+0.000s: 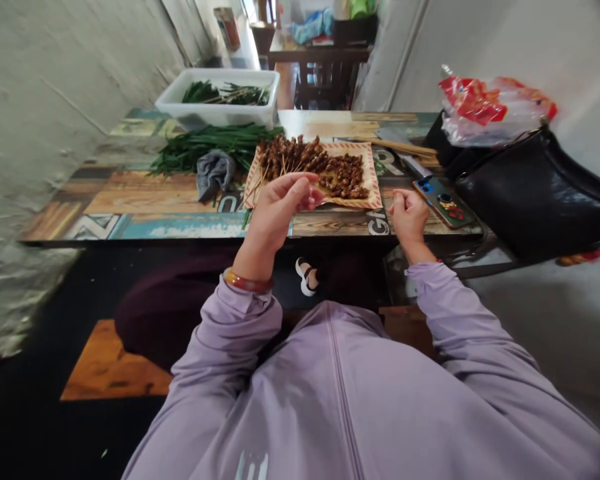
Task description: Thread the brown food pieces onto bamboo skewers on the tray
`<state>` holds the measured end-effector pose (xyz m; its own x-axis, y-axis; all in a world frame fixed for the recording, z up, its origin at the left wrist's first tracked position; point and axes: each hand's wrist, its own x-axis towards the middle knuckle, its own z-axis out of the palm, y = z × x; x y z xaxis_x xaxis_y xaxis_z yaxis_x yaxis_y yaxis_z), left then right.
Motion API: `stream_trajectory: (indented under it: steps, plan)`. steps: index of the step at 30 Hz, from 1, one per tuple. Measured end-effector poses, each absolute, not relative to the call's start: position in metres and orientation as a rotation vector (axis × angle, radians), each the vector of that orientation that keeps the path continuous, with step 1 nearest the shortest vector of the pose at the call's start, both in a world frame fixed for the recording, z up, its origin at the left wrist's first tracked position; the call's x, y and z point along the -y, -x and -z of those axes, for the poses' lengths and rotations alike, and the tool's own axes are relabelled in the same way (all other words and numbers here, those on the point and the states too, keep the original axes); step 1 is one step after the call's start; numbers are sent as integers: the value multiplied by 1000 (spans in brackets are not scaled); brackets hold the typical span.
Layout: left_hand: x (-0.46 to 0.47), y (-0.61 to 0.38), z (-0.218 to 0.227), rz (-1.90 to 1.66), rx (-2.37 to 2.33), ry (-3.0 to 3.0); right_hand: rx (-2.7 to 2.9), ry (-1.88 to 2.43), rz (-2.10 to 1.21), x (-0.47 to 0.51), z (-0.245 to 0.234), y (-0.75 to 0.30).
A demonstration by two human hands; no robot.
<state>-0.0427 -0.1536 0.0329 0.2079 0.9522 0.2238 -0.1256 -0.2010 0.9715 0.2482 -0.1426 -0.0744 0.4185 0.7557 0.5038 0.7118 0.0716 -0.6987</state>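
Observation:
My left hand (pixel 283 208) is raised over the near edge of a tray lined with striped paper (pixel 373 170). Its thumb and fingers are pinched together; whatever may be between them is too small to see. Behind it on the tray lie several brown meat skewers (pixel 293 155), their thin sticks fanned toward me. Loose brown meat pieces (pixel 347 175) fill the tray's right half. My right hand (pixel 410 217) is closed at the table's near edge, right of the tray and beside a phone (pixel 445 203). Its curled fingers hide anything inside.
Long green leaves (pixel 205 147) and a grey cloth (pixel 215 173) lie left of the tray. Behind stands a white plastic tub (pixel 220 110) holding more greens. At right are a knife (pixel 416 167), wooden sticks (pixel 405 147), a black bag (pixel 545 193) and a red-and-clear plastic bag (pixel 495 110).

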Motion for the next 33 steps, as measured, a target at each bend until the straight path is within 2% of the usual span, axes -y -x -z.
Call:
stream_trajectory:
  steps: [6,18,33]
  plan:
    - [145,44,-30,-1248,-905,-1462,1341,1630,-20,140,75,-254]
    - [160,64,-33,-1292,-973,-1237,1425,1767,84,143,68,-249]
    - [176,68,-37,-1321,-818,-1161,1451,1939,87,146,58,-237]
